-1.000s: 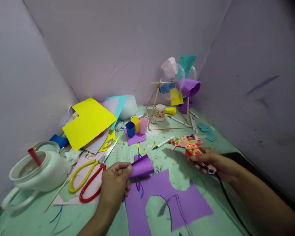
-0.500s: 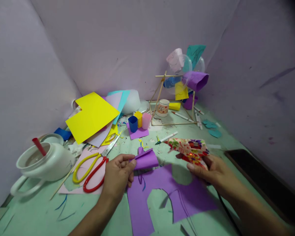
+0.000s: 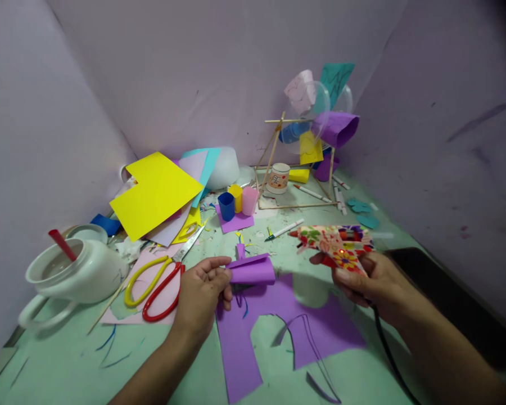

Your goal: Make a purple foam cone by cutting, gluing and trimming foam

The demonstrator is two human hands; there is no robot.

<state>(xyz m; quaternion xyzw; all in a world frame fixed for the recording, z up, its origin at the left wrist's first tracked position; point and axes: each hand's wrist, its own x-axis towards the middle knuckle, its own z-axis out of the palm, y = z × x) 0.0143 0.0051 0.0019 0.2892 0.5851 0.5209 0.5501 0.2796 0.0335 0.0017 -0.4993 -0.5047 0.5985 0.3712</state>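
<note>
My left hand pinches the left end of a small purple foam roll, which has an overlapping flap along its top. Farther right, my right hand grips a flower-patterned glue gun. The gun's nozzle points left, apart from the roll, and a small red light glows on its body. Beneath the roll lies a cut purple foam sheet with a large notch and thin offcuts. Scissors with one yellow and one red handle rest left of my left hand.
At the left stands a white pot with a red stick. Yellow sheets are piled behind. Small foam cups stand on a purple square. A stick frame bears a wheel with coloured cups. A dark phone-like slab lies right.
My right hand has moved right with the glue gun, farther from the purple roll. The roll has turned slightly in my left hand. The view has shifted a little.
</note>
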